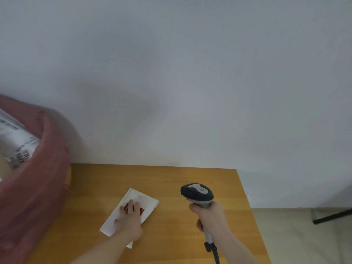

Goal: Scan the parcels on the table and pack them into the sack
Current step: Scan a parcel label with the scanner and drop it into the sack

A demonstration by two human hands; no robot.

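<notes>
Hands: our left hand (131,221) presses flat on the thin white plastic mailer parcel (146,201); right hand (210,216) grips the grey handheld barcode scanner (197,193). Parcel looks light, floppy; pinch an edge.

A plain pale grey-white wall (190,73) fills the upper two thirds of the frame. At the lower right lies a light floor (304,241). A dark, slanted bar (333,216), perhaps a furniture leg, enters from the right edge just above that floor; what it belongs to cannot be told.
</notes>
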